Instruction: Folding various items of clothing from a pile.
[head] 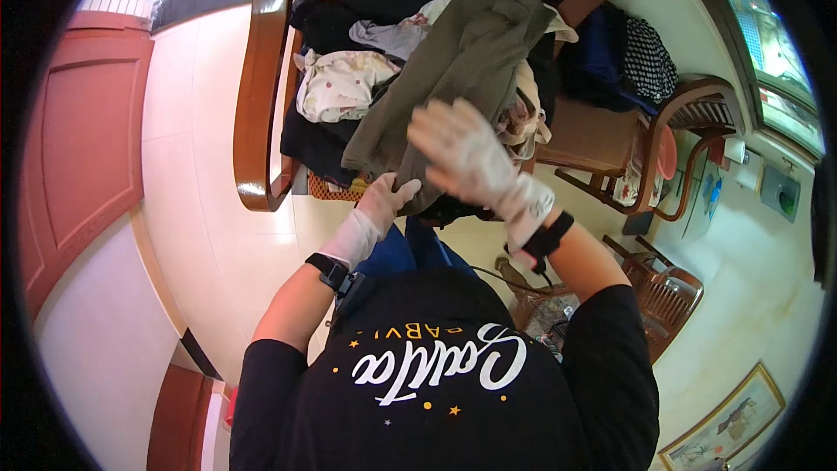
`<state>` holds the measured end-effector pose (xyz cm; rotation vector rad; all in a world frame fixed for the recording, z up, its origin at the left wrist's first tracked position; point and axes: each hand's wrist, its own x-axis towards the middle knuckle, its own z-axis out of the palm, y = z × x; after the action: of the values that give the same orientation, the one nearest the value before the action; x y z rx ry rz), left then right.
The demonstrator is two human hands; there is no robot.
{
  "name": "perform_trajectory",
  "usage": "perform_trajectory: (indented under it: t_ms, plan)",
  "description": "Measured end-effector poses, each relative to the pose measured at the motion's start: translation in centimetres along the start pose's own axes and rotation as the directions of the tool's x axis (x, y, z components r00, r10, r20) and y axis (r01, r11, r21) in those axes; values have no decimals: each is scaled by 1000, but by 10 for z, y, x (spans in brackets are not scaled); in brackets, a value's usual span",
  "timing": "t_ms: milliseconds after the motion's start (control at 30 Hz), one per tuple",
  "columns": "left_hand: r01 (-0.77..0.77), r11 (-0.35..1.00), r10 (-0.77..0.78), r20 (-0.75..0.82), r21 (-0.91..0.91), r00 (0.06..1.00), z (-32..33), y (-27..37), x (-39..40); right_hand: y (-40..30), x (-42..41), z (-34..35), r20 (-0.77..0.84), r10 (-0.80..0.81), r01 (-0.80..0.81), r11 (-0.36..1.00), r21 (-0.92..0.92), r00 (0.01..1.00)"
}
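Grey-green trousers (pixel 458 72) lie lengthwise over a heap of clothes on a wooden armchair. My left hand (pixel 382 199), in a thin whitish glove, pinches the near end of a trouser leg between thumb and fingers. Over the near part of the trousers is my right hand (pixel 467 150), gloved too and blurred, its fingers spread and holding nothing; whether it touches the fabric I cannot tell. A white patterned garment (pixel 343 85) lies left of the trousers, and a cream garment (pixel 523 104) shows at their right. Dark clothes (pixel 317 144) lie beneath.
The chair's glossy wooden armrest (pixel 252 111) rises at the left. To the right, a second wooden chair (pixel 588 137) bears dark blue and patterned clothes (pixel 614 59). A slatted wooden chair (pixel 660 294) stands by the right wall. A red door (pixel 91 144) is at the far left.
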<state>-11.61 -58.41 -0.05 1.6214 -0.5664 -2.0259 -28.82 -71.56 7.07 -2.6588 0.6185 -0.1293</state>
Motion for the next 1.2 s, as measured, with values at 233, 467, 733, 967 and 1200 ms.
perform_trajectory:
  t_ms: [233, 467, 733, 967, 1200]
  plan:
    - [118, 878, 30, 299, -464, 954, -10, 10, -2, -32, -30, 56, 33, 71, -67, 992, -111, 997]
    - [50, 809, -91, -39, -586, 995, -73, -2, 13, -10, -18, 37, 220, 59, -100, 979, 180, 974]
    - [51, 970, -19, -137, 239, 990, -77, -72, 45, -32, -10, 5, -8, -61, 61, 998, 30, 998]
    - [-9, 941, -40, -137, -337, 990, -67, -47, 55, -28, -6, 1, 114, -81, 68, 992, 109, 990]
    - [53, 956, 47, 329, -289, 943, -102, 27, -1, -17, -5, -6, 208, -56, -16, 944, 329, 977]
